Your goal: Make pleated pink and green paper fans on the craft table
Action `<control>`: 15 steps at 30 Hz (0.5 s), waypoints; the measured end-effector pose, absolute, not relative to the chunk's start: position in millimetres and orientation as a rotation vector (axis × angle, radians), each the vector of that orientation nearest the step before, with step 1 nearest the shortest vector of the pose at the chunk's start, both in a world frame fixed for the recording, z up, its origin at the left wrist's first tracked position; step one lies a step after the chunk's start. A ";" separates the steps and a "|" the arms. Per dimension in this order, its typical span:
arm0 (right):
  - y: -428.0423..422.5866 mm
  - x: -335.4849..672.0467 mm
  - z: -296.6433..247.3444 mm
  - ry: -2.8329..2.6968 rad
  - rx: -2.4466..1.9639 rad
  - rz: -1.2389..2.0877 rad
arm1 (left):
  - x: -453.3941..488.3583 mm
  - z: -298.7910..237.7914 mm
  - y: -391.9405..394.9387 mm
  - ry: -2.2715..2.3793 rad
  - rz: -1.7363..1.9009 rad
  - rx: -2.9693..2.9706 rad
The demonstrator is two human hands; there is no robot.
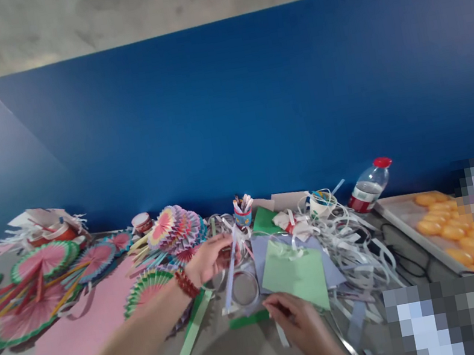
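My left hand (213,256), with a red bead bracelet at the wrist, pinches the upper end of a narrow lavender paper strip (232,273) that slants down toward the table. My right hand (297,323) is lower and to the right, thumb and forefinger drawn together; anything between them is too small to make out. Beside its fingertips lies a dark green paper strip (249,320). A roll of clear tape (244,288) is between the two hands. Light green paper (297,271) lies on lavender sheets (331,265) just beyond my right hand.
Folded paper fans (43,260) and a pink sheet (82,339) cover the left side. White paper scraps (355,248) pile up at right, near a red-capped bottle (369,186) and a tray (403,221) of orange items. A pen cup (244,216) stands before the blue partition (225,112).
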State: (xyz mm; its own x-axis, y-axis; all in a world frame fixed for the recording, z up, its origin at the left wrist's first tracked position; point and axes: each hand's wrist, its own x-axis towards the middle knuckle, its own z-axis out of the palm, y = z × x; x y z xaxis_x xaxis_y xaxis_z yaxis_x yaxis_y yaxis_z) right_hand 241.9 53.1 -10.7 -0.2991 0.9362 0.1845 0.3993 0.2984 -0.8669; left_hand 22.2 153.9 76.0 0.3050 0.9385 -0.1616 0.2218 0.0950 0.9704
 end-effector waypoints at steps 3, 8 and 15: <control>53.6 244.8 -3.0 -1.705 -1.173 1.029 | 37.3 68.0 106.7 1.062 0.768 1.256; 45.3 247.3 21.1 -1.515 -1.077 1.252 | 53.3 58.2 49.9 0.922 0.968 1.194; 30.4 240.5 50.6 -1.618 -1.114 1.181 | 58.0 44.7 25.8 0.848 0.926 1.095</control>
State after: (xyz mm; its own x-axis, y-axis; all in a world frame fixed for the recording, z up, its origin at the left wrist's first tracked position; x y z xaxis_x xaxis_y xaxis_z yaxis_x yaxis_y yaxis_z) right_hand 240.5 30.4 50.6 -0.2679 0.9566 0.1148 0.1824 0.1673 -0.9689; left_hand 58.0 25.8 44.7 0.3780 0.9196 -0.1068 -0.1866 0.1887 0.9641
